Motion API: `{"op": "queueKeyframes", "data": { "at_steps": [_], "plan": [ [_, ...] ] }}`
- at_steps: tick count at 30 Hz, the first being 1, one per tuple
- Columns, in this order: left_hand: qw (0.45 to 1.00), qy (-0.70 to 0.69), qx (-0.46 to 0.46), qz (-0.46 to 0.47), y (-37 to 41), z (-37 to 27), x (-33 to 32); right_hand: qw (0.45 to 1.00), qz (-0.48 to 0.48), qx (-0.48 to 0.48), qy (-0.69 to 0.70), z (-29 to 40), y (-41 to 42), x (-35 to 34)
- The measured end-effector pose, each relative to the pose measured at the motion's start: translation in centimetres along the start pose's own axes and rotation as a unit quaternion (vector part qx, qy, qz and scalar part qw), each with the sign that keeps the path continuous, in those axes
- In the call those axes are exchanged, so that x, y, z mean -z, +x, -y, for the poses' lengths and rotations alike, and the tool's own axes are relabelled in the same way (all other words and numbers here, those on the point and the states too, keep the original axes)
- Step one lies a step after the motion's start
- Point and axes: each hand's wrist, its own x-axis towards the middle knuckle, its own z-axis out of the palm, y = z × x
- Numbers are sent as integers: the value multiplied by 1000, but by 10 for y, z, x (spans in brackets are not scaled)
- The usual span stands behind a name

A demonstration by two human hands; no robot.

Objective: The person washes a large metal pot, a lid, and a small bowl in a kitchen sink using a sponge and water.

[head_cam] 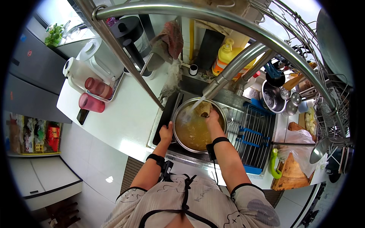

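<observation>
A wide steel pot [196, 149] sits in the sink, holding cloudy yellowish water with light bits afloat. My left hand [166, 132] grips the pot's left side, where the handle is hidden by my fingers. In my right hand [212, 117] is a tan, rough-textured scrubber [203, 109] with a dark spot, held over the far part of the water. From the steel faucet [216, 82] a stream of water [196, 105] runs down into the pot, left of the scrubber. The pot's right handle [229, 115] is free.
A dish rack [252, 136] with blue ends spans the sink's right side. Steel rails [182, 8] arch overhead. At right are a steel bowl [273, 95], a green peeler [274, 164] and a wooden cutting board [293, 175]. Pink cups [91, 102] and a phone [82, 116] stand left.
</observation>
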Motion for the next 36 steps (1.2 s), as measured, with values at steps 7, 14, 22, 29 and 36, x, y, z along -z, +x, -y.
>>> {"op": "queueKeyframes", "data": {
  "at_steps": [7, 14, 22, 29, 36],
  "plan": [
    [995, -53, 63, 47, 7, 13, 2, 928, 328, -36, -171, -39, -34, -9],
    [970, -177, 133, 102, -20, -34, 27, 746, 489, -86, -444, -51, -76, 6],
    [886, -373, 208, 178, -28, -43, 42, 348, 560, -182, -730, 15, -105, 25],
    [878, -383, 237, 161, -29, -49, 43, -19, 298, 110, -948, 58, -77, 17],
    [870, -368, 224, 240, -30, -72, 32, 107, 189, 531, -819, 45, 12, -10]
  ]
}}
